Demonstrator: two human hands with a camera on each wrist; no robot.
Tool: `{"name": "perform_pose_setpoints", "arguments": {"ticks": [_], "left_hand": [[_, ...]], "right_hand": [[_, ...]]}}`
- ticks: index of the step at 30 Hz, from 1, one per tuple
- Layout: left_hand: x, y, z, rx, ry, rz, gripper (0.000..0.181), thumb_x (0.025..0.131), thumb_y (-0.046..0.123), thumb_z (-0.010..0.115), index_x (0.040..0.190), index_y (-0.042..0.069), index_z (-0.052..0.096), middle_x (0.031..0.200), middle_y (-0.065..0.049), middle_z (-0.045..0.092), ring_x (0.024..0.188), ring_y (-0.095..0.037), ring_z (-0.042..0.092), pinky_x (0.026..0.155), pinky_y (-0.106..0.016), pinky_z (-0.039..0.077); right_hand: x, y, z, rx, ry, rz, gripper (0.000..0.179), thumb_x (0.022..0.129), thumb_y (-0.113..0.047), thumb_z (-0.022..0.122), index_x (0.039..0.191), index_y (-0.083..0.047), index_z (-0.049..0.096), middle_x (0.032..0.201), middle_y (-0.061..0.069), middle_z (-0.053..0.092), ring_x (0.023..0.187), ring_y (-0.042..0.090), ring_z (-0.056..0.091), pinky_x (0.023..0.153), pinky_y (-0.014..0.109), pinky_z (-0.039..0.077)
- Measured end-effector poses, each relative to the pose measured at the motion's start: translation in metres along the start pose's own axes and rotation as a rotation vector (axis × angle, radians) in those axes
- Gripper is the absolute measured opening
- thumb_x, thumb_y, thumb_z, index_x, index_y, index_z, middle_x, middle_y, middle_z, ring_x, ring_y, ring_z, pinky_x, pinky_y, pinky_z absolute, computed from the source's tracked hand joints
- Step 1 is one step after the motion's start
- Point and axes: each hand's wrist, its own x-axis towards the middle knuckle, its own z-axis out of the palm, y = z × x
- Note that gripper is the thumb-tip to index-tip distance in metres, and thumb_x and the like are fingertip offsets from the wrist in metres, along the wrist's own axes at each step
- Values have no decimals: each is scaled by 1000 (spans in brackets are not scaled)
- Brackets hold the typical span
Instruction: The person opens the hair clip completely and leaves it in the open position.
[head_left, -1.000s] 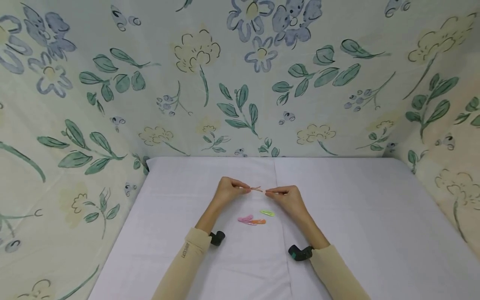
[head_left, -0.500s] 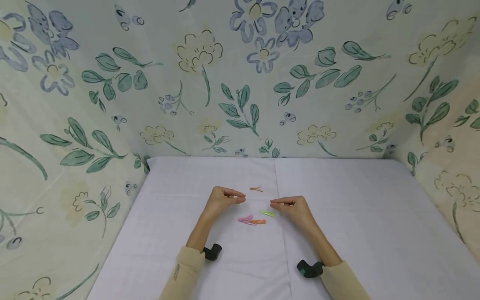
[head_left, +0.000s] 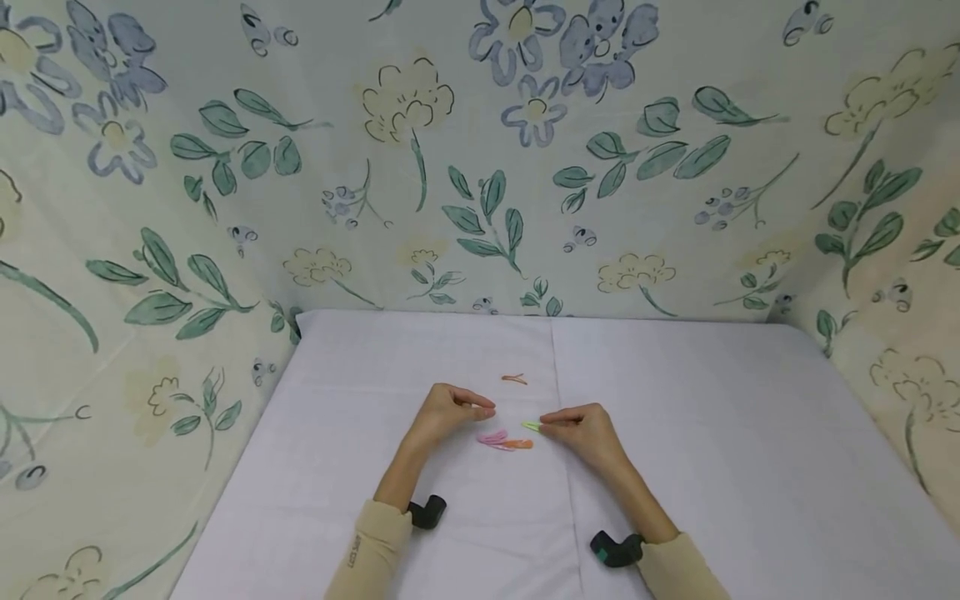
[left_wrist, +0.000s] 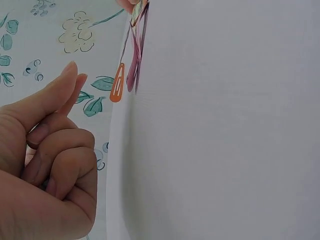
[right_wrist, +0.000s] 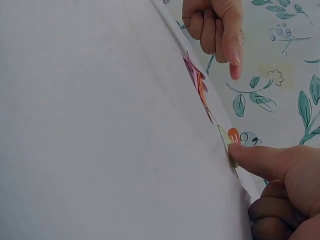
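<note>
In the head view my right hand [head_left: 588, 433] pinches one end of a lime-green snap hair clip [head_left: 530, 426] between thumb and forefinger. The right wrist view shows the thumb on the green clip [right_wrist: 224, 136]. My left hand [head_left: 448, 415] hovers across from it, holding nothing, thumb and forefinger stretched forward and the other fingers curled, as the left wrist view shows. Just in front of the hands lie pink hair clips [head_left: 492, 436] beside an orange hair clip [head_left: 519, 444]. Farther back, a second orange hair clip [head_left: 513, 379] lies alone, its two arms spread apart.
A white cloth [head_left: 697, 450] with a crease down its middle covers the table. Behind it and at both sides hangs a floral curtain [head_left: 420, 192]. Black wrist cameras [head_left: 617, 549] sit at both cuffs.
Both hands have let go of the far orange clip, leaving it on the cloth, and drawn back toward the person. The right hand has then taken hold of the green clip.
</note>
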Motion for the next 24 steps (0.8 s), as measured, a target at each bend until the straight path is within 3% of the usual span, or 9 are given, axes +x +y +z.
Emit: {"name": "perform_pose_setpoints", "arguments": {"ticks": [2,4,8,11,14,17,21,24], "left_hand": [[0,1,0,7,-9,7,15,80,22,90,90,12,85,93,0,76,78,-13,45,66,-25,38],[-1,2,0,18,-16,11,15,80,21,91,90,12,85,87,0,75,74,-12,45,64,-23,37],[-3,4,2,43,-22,24,13,80,20,91,89,12,85,66,4,59,65,-12,39,58,-23,32],[-5,6,5,57,-20,42,11,81,18,90,88,12,85,61,5,50,63,-12,35,56,-23,29],[-6,8,9,71,-31,66,10,81,18,89,87,12,85,57,6,47,59,-11,33,54,-23,28],[-6,8,13,82,-58,85,9,82,19,89,87,13,85,53,7,45,53,-9,33,50,-23,28],[-4,6,15,78,-61,86,7,83,20,88,85,14,84,53,6,46,52,-8,32,49,-23,27],[-3,5,14,68,-44,71,6,85,20,86,86,14,84,61,4,60,59,-9,39,54,-23,32]], "right_hand": [[0,-1,1,-16,8,-12,9,82,-13,88,89,-10,85,98,10,81,83,6,64,69,17,50],[1,-1,3,-26,12,-15,7,81,-13,88,87,-10,85,93,9,81,74,6,59,63,17,46],[2,-2,3,-22,-10,-24,8,83,-15,88,86,-9,84,87,9,80,62,5,46,55,20,37],[2,-5,4,-1,-33,-13,9,84,-18,87,85,-10,84,79,2,77,60,3,40,55,20,33],[2,-13,9,23,-64,-14,8,84,-19,87,85,-12,84,60,-6,60,56,4,33,53,20,29],[2,-22,14,34,-103,-29,7,85,-21,86,85,-14,84,52,-9,38,52,5,27,51,20,23],[2,-31,18,44,-124,-28,6,86,-22,85,86,-15,84,52,-10,35,52,6,26,50,20,22],[4,-35,17,58,-105,-16,7,86,-22,85,87,-16,83,55,-11,43,55,7,26,51,20,23]]}}
